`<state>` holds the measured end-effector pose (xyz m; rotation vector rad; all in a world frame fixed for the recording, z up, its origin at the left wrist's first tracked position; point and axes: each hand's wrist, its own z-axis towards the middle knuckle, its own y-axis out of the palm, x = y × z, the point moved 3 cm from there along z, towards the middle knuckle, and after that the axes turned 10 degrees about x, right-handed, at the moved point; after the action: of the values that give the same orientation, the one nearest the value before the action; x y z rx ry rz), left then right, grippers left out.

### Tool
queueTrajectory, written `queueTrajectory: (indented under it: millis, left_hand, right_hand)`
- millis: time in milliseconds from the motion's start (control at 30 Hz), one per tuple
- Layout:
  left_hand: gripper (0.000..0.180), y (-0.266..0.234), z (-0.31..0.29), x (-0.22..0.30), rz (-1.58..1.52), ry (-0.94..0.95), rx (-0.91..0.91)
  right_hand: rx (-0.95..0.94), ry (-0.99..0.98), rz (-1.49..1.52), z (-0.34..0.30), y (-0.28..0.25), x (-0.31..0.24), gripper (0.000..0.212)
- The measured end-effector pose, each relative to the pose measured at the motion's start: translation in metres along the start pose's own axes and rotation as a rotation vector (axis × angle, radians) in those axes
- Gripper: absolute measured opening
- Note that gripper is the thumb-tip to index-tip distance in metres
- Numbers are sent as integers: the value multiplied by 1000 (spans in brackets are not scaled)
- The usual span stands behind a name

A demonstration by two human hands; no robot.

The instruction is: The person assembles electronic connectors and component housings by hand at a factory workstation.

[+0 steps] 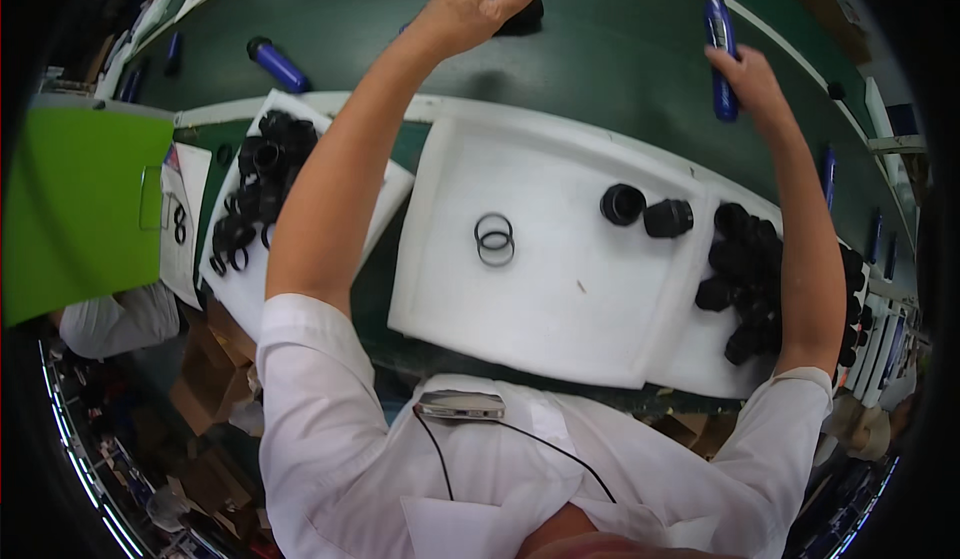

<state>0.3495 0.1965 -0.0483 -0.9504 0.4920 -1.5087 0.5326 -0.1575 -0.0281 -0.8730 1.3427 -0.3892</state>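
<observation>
My right hand (752, 77) is wrapped round a blue cylinder (720, 49) with a printed label, held upright over the green bench at the far right. At the far middle, my left hand (472, 7) has its thumb and fingers apart, with nothing visible between them. A black rounded part (525, 17) lies just beside and partly behind it; whether they touch I cannot tell. In the white foam tray (540, 319) before me are two thin black rings (494, 240), overlapping. Two black ribbed caps (645, 211) stand apart from them towards the right.
Black caps (745, 279) are heaped right of the tray, and more black parts (262, 174) lie on a white board at left. Another blue cylinder (277, 65) rests on the green bench (600, 59). A bright green panel (80, 209) stands at far left.
</observation>
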Motion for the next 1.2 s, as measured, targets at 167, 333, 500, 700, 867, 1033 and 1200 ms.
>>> queueTrajectory:
  millis: [167, 333, 500, 700, 867, 1033, 1200]
  left_hand:
    - [62, -123, -80, 102, -1525, -674, -229]
    - [42, -202, -198, 81, -1380, -614, 218]
    - [32, -216, -297, 95, -1486, -817, 142]
    - [38, -201, -338, 119, -1112, -648, 24]
    - [46, -183, -321, 143, -1415, -696, -115]
    - [51, -173, -312, 153, -1331, -656, -101]
    - [56, -159, -310, 154, -1278, -663, -87]
  right_hand:
    - [-240, -679, 135, -190, 70, -184, 46]
    - [-589, -639, 104, -254, 127, -166, 50]
    - [-183, -783, -233, -273, 196, -105, 29]
    - [-321, -211, 253, -300, 160, -138, 21]
    - [67, -697, 218, -323, 137, -162, 28]
    - [-89, -552, 271, -335, 112, -156, 29]
    - [-259, -344, 438, -340, 92, -137, 22]
